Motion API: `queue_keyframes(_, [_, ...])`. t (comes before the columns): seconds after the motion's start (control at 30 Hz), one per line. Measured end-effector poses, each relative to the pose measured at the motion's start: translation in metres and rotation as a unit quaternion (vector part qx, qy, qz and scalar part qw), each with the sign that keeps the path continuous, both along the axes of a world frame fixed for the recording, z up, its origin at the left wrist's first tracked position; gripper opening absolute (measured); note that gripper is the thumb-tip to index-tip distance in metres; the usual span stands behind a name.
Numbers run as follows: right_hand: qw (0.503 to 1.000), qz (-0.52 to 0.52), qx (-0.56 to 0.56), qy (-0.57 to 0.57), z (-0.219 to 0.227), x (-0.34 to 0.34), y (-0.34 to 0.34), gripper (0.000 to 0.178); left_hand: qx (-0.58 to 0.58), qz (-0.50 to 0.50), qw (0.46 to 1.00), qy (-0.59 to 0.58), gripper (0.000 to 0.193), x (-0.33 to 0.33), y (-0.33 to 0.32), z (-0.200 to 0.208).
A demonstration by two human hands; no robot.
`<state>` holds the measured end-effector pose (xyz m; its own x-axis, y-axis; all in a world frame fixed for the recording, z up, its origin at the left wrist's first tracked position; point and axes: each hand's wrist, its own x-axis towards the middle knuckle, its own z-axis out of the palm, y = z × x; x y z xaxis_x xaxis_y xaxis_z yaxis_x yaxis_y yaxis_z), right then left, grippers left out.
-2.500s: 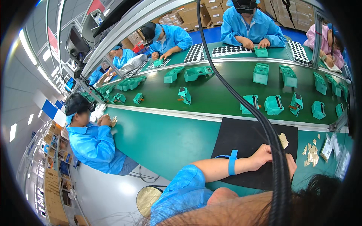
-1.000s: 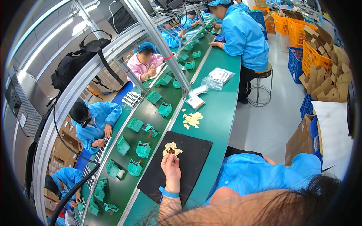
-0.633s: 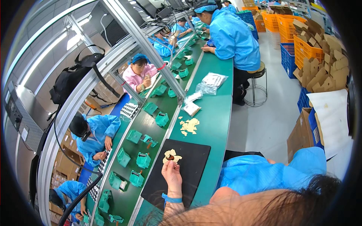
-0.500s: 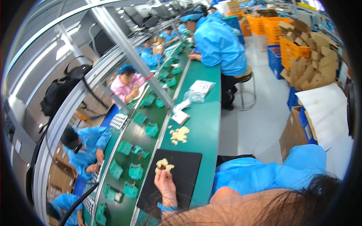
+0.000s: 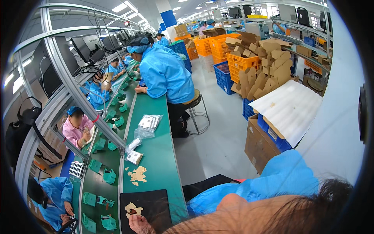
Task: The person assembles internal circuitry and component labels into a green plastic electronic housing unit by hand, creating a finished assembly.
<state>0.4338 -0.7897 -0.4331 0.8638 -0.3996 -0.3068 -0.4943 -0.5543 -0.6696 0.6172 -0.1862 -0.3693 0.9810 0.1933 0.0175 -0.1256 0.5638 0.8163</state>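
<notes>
At the lower edge of the view, my left hand [image 5: 140, 224] is closed, with its fingertips on a small dark reddish-brown piece [image 5: 133, 211]. Ragged cream scraps [image 5: 131, 206] surround that piece; whether they are attached to it I cannot tell. Hand and piece are over a black mat [image 5: 157, 204] on the green bench [image 5: 161, 156]. Beyond the mat lies a loose heap of torn cream scraps [image 5: 138, 175]. My right hand does not show; a blue sleeve [image 5: 253, 185] of mine crosses the lower right.
White packets [image 5: 134, 157] and a clear plastic bag [image 5: 148, 125] lie farther along the bench. Green fixtures [image 5: 109, 176] line the belt on the left, beyond a metal frame post [image 5: 74, 85]. A co-worker [image 5: 161, 72] sits ahead. Orange crates [image 5: 241, 66] and cardboard stand right.
The view has swung right and up, so the bench, mat and my left hand appear lower and farther left. The dark piece stays in my left hand.
</notes>
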Motion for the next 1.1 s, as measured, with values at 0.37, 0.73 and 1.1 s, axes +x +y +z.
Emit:
queue_keyframes(0.37, [0.98,0.035,0.15,0.126,-0.019,0.02,-0.019,0.036,0.012,0.008,1.0,-0.009,0.02,-0.006,0.023,-0.015])
queue_keyframes(0.73, [0.925,0.045,0.262,-0.272,0.143,0.362,0.104,0.011,0.164,0.13,0.973,-0.096,0.007,-0.029,-0.023,0.024])
queue_keyframes(1.1, [0.702,0.33,-0.489,-0.398,0.17,0.644,0.288,0.031,0.195,0.191,0.962,0.005,0.015,0.036,0.004,-0.016])
